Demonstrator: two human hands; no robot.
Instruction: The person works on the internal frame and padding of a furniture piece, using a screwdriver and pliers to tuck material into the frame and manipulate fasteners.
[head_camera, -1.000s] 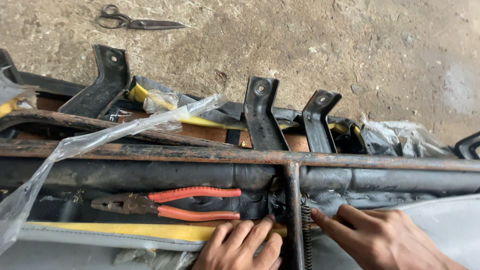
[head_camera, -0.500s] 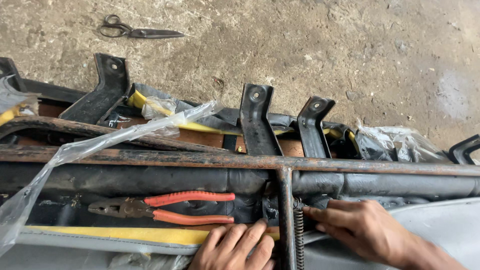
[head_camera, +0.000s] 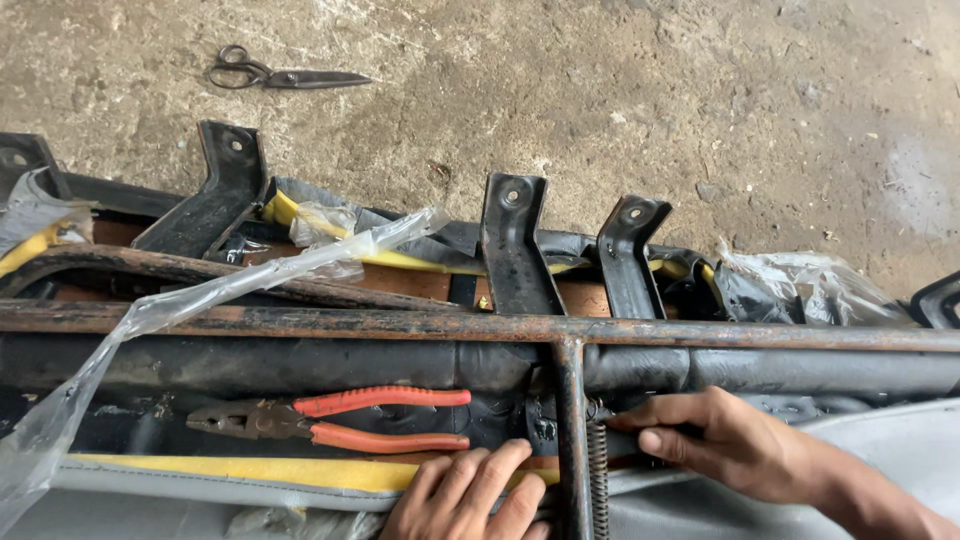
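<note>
- Coil spring hangs beside the rusty upright bar at the seat frame's near edge.
- Right hand, shifted leftward since a second ago, now pinches at the spring's top hook; whether its grip is closed on it cannot be told.
- Left hand rests flat, released, on the yellow foam edge.
- Red-handled pliers lie untouched just left.
- Scissors lie on the concrete floor, well apart.

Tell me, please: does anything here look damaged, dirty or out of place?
Yes. The metal frame is rusty along its long bar. Torn clear plastic hangs loose across it. Scissors lie alone on the concrete floor, far from both hands. The pliers rest inside the frame, near the left hand.
</note>
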